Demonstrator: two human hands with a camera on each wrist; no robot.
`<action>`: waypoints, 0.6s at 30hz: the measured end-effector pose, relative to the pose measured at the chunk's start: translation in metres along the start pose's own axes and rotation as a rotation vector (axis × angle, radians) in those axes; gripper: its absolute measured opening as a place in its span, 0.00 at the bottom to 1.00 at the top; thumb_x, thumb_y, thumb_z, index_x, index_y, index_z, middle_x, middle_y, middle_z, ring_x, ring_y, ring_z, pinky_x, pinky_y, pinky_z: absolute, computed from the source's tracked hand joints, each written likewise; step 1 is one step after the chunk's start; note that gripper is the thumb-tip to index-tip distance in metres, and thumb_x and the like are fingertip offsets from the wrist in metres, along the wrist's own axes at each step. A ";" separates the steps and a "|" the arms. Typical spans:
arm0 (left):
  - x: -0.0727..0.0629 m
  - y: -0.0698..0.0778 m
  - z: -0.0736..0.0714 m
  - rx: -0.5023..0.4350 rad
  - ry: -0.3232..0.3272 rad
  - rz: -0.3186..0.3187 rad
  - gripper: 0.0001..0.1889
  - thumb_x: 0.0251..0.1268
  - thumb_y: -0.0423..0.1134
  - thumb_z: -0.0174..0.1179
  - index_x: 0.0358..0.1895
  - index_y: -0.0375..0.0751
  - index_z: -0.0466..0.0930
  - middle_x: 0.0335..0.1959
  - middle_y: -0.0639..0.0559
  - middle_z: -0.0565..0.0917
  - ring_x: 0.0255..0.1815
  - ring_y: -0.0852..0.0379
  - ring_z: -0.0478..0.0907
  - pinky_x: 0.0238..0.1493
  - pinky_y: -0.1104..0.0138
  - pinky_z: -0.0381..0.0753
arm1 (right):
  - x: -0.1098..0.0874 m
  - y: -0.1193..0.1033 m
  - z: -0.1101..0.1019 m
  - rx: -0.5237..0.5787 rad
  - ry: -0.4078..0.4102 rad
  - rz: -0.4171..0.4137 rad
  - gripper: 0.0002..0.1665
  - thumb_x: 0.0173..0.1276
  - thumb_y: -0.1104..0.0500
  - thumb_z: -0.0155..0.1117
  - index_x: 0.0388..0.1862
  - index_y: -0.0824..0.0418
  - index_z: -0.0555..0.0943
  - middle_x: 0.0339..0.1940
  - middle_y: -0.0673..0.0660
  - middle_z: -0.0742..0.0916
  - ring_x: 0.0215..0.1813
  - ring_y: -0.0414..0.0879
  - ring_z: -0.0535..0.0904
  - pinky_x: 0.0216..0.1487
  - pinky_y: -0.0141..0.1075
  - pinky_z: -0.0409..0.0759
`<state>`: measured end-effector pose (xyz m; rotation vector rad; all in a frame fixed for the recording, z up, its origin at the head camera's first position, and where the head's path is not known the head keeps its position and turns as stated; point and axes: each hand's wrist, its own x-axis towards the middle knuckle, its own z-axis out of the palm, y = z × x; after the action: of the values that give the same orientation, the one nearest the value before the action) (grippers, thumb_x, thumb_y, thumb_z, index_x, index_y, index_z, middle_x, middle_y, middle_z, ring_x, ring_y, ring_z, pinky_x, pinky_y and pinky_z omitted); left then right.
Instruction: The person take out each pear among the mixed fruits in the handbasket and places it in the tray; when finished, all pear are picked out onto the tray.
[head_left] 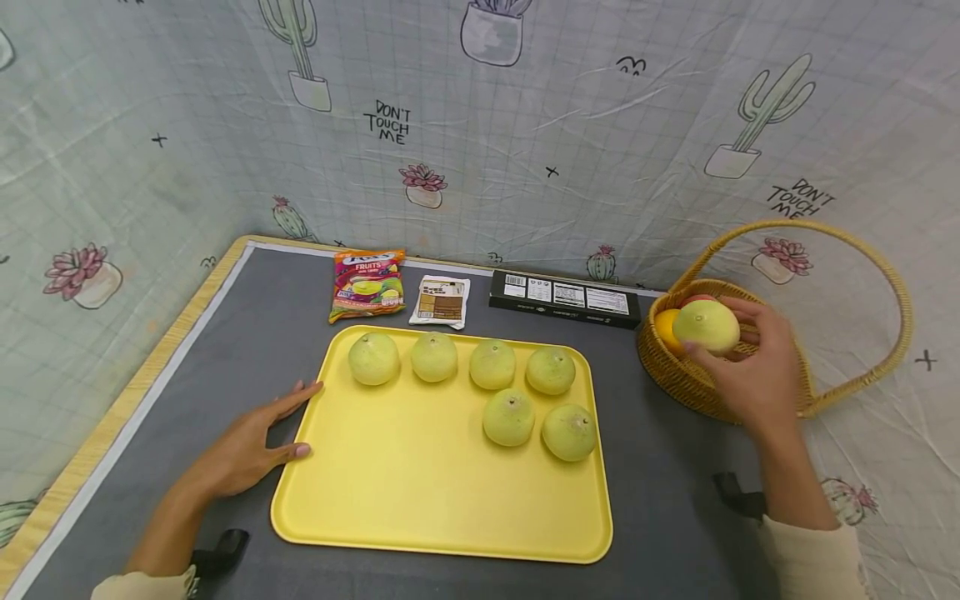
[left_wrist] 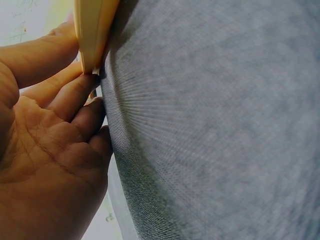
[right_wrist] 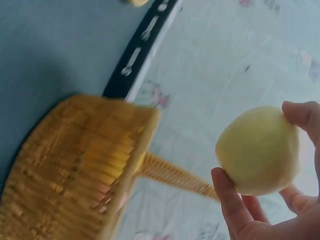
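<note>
In the head view my right hand (head_left: pixel 757 358) holds a round yellow-green fruit (head_left: pixel 707 326), its thumb and fingers around the sides, above the wicker basket (head_left: pixel 682 379). The right wrist view shows the same fruit (right_wrist: pixel 259 150) gripped by the fingertips, apart from the basket. A yellow-orange fruit (head_left: pixel 667 329) and part of a reddish one lie inside the basket. My left hand (head_left: pixel 243 446) touches the left rim of the yellow tray (head_left: pixel 390 492) with spread thumb and fingers. Several similar yellow-green fruits (head_left: pixel 435 357) sit on the tray, in a back row with two more at the right.
Behind the tray lie an orange-and-purple candy bag (head_left: pixel 367 283), a small white-and-brown packet (head_left: pixel 441 302) and a long black box (head_left: pixel 564 297). The basket's tall handle (head_left: pixel 892 283) leans out to the right. A patterned cloth (head_left: pixel 540 117) hangs behind the dark table.
</note>
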<state>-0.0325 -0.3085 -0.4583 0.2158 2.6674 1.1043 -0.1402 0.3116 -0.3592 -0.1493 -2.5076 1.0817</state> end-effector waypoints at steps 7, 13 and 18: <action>-0.001 0.001 0.000 -0.003 0.001 0.010 0.49 0.63 0.49 0.75 0.86 0.53 0.59 0.84 0.27 0.56 0.82 0.19 0.53 0.71 0.23 0.58 | -0.013 -0.025 0.012 0.029 -0.032 -0.123 0.44 0.52 0.60 0.88 0.70 0.50 0.83 0.54 0.44 0.75 0.51 0.33 0.73 0.45 0.14 0.73; -0.001 0.001 0.000 -0.003 0.001 0.003 0.49 0.63 0.49 0.76 0.86 0.52 0.59 0.84 0.27 0.56 0.83 0.19 0.53 0.71 0.23 0.58 | -0.025 -0.043 0.023 0.074 -0.111 -0.173 0.46 0.54 0.62 0.87 0.72 0.53 0.79 0.61 0.52 0.74 0.54 0.37 0.73 0.46 0.12 0.75; 0.000 0.001 0.000 0.004 0.000 0.001 0.49 0.63 0.49 0.76 0.86 0.52 0.59 0.85 0.28 0.56 0.83 0.20 0.53 0.72 0.24 0.58 | -0.034 -0.056 0.031 0.094 -0.167 -0.246 0.46 0.54 0.62 0.88 0.72 0.55 0.78 0.63 0.57 0.77 0.55 0.39 0.74 0.51 0.14 0.74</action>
<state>-0.0322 -0.3080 -0.4575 0.2183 2.6696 1.1001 -0.1180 0.2435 -0.3490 0.2797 -2.5287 1.1453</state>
